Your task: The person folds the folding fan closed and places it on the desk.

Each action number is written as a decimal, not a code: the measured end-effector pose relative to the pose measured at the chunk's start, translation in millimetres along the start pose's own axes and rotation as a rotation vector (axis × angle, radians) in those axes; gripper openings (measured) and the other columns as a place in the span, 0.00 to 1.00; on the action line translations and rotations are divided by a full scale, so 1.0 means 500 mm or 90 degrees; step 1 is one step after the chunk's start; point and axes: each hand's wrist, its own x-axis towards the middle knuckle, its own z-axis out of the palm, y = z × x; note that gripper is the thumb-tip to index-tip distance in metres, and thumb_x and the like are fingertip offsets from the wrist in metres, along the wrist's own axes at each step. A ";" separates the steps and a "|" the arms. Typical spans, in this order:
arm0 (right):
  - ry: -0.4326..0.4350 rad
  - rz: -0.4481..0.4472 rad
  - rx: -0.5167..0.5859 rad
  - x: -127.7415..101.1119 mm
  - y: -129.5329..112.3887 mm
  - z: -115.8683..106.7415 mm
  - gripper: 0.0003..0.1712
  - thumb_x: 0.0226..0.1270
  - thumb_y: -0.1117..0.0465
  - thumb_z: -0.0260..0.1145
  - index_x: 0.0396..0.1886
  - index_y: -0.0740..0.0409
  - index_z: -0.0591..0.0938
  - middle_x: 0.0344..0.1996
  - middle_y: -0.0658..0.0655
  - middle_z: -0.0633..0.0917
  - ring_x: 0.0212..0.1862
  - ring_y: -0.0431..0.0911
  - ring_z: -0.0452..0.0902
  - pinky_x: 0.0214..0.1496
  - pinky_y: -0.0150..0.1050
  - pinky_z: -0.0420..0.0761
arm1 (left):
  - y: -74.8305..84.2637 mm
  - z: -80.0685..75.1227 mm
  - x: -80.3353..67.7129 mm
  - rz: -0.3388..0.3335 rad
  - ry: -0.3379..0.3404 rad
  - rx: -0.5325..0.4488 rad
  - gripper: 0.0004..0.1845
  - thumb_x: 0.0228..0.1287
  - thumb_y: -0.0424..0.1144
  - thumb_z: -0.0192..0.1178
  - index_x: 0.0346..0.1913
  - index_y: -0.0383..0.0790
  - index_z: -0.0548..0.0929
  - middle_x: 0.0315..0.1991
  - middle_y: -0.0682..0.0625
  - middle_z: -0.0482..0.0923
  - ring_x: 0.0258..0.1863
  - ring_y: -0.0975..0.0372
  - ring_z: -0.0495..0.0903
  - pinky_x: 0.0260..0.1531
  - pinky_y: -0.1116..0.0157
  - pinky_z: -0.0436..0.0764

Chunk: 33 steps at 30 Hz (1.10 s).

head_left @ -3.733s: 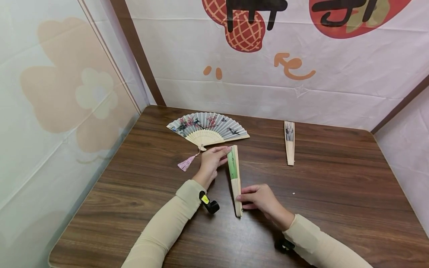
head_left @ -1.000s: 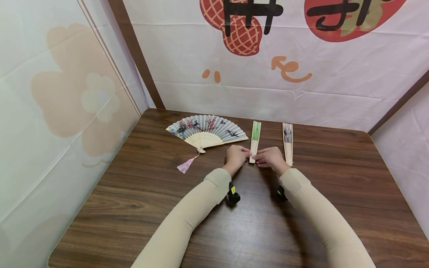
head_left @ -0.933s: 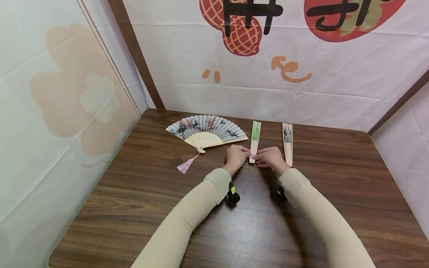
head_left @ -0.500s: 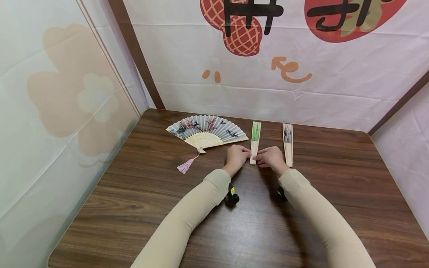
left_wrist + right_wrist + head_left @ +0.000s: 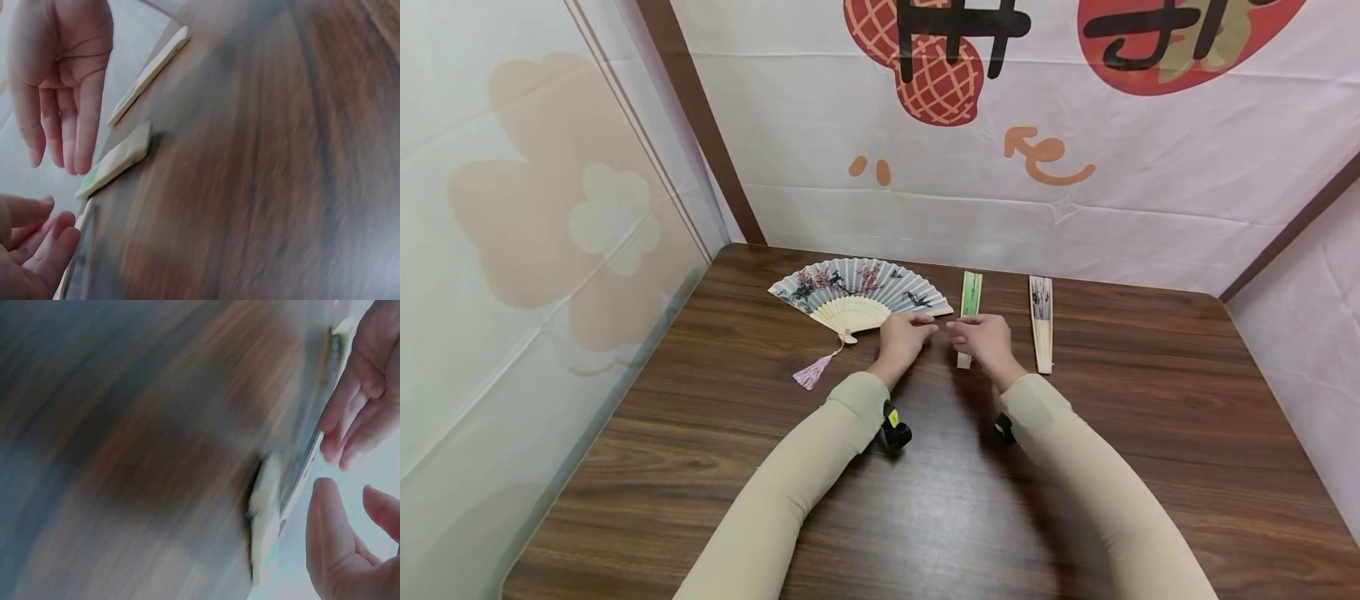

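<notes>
A folded green fan (image 5: 971, 292) lies on the table, its pale ribs pointing toward the person. My right hand (image 5: 985, 340) hovers over its middle and hides part of it, with loosely bent fingers and nothing in the grasp. To the left, my left hand (image 5: 904, 343) is raised at the lower right edge of a spread grey fan (image 5: 863, 287) with painted blossoms and a pink tassel (image 5: 817, 369). In the left wrist view, the thumb and fingers of the left hand (image 5: 34, 244) stand apart with nothing between them. The green fan (image 5: 265, 519) looks blurred in the right wrist view.
A second folded fan (image 5: 1042, 323), grey with a dark print, lies to the right of the green one. The brown wooden table (image 5: 925, 517) backs onto a printed cloth wall (image 5: 895, 217), with another cloth wall (image 5: 550, 333) at its left.
The green fan was carried from the table's middle to the back, between the other two fans. Since half a second ago both hands have let go of it and lifted off.
</notes>
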 end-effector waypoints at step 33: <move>-0.124 0.212 0.397 0.011 0.000 0.182 0.22 0.71 0.70 0.61 0.63 0.71 0.74 0.63 0.74 0.76 0.66 0.62 0.74 0.67 0.43 0.80 | -0.117 -0.279 0.109 -0.040 0.177 -0.164 0.19 0.65 0.32 0.65 0.58 0.28 0.81 0.56 0.36 0.83 0.56 0.52 0.82 0.47 0.76 0.82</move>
